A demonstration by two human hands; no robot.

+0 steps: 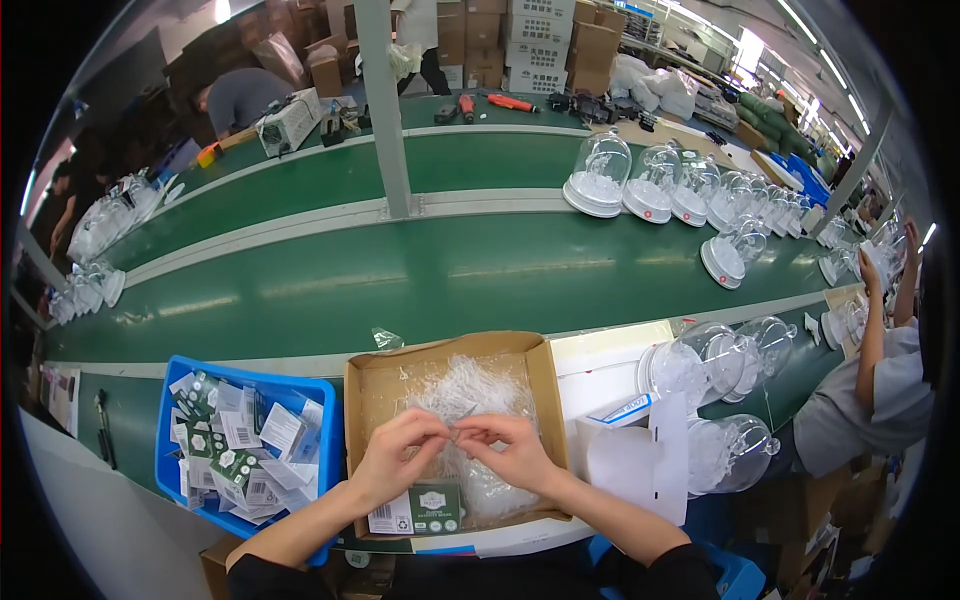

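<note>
My left hand (400, 455) and my right hand (510, 455) meet over a shallow cardboard tray (356, 415), their fingertips pinched together. Whatever they pinch is too small to make out; a thin dark sliver shows between them. Beneath them the tray holds a loose heap of thin clear plastic strands (480, 380). At its near edge, below my left wrist, lies a green-and-white printed card (436, 508). To the left stands a blue plastic bin (172, 420), full of similar green and white cards (240, 430).
Clear glass-like domes on white bases (598, 175) line the back right of the green bench (400, 280). More domes (735, 455) lie on their sides at right, beside an opened white box (630, 460). A metal post (380, 110) rises behind. Another person (860, 400) works at far right.
</note>
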